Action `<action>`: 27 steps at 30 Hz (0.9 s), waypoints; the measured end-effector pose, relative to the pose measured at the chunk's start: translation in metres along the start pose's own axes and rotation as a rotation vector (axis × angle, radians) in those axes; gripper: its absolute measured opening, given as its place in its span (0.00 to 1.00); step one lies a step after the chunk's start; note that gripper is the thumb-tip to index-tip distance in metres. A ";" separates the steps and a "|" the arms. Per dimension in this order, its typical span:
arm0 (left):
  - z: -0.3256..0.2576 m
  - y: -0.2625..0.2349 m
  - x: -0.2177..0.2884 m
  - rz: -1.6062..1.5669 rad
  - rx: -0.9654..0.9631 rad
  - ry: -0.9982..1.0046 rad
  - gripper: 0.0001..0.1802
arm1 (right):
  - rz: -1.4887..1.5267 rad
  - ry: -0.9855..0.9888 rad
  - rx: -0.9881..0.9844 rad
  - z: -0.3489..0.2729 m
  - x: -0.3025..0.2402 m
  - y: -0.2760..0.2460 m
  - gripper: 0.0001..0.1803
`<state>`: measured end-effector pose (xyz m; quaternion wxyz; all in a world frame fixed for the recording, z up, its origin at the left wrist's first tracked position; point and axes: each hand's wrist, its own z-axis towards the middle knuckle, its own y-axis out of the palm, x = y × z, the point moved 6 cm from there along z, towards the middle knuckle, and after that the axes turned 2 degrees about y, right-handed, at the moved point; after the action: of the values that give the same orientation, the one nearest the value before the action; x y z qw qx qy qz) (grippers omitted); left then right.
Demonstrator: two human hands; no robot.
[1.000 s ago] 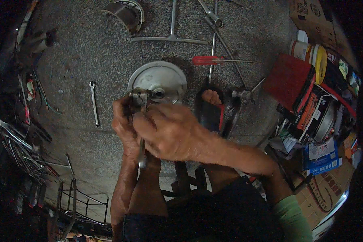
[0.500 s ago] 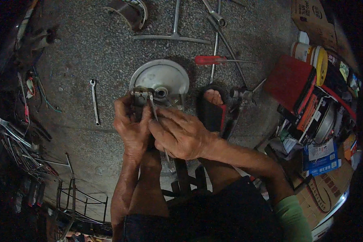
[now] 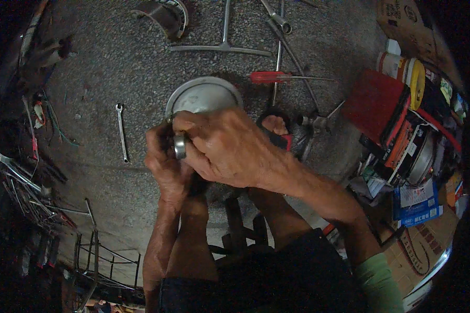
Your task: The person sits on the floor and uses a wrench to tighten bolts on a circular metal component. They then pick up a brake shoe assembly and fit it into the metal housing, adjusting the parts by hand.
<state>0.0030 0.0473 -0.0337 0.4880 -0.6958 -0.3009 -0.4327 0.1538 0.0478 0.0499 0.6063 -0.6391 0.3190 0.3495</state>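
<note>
A metal tool [image 3: 179,147] is gripped in the right hand [image 3: 223,147], held close to the left hand [image 3: 165,160], whose hold is hidden; a silver disc [image 3: 199,95] is partly covered

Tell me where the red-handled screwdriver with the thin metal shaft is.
In the head view, the screwdriver lies on the grey speckled floor, upper half, right of centre, just below the right end of the T-shaped metal bar.
</note>
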 end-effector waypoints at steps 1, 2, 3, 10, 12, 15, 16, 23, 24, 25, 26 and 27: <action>-0.001 -0.001 -0.002 0.013 0.002 0.025 0.23 | 0.032 0.027 0.007 0.002 0.000 0.001 0.06; -0.001 0.000 -0.002 0.042 -0.020 0.028 0.22 | 0.059 0.056 0.015 0.003 0.000 0.000 0.07; 0.000 0.001 -0.002 0.072 -0.042 0.032 0.22 | 0.085 0.086 0.024 0.005 0.000 -0.001 0.09; 0.001 0.002 0.001 -0.134 -0.027 -0.231 0.12 | -0.082 0.237 -0.029 0.013 0.000 0.000 0.17; -0.004 0.002 -0.008 -0.287 0.023 -0.296 0.12 | -0.116 0.199 -0.022 0.016 -0.004 -0.001 0.17; -0.007 0.001 -0.009 -0.329 0.039 -0.277 0.13 | -0.045 0.145 -0.009 0.017 -0.005 -0.003 0.17; -0.003 -0.002 -0.004 -0.195 0.009 -0.136 0.14 | -0.054 0.116 -0.023 0.018 -0.006 -0.002 0.16; 0.005 0.006 0.006 0.100 -0.050 0.082 0.20 | 0.079 0.263 -0.050 0.028 0.040 -0.001 0.14; 0.006 0.006 0.010 0.119 -0.051 0.094 0.20 | 0.093 0.237 0.008 0.028 0.043 -0.002 0.15; 0.007 0.006 0.015 0.139 -0.051 0.106 0.19 | 0.107 0.211 0.066 0.028 0.045 -0.007 0.16; 0.008 0.005 0.016 0.165 -0.050 0.111 0.19 | 0.219 0.289 0.011 0.030 0.052 -0.005 0.18; 0.008 0.005 0.014 0.172 -0.058 0.094 0.19 | 0.331 0.367 -0.044 0.030 0.059 -0.004 0.19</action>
<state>0.0159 0.0534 -0.0240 0.5165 -0.7118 -0.2044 -0.4298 0.1878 0.0790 0.0018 0.4586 -0.6440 0.5163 0.3293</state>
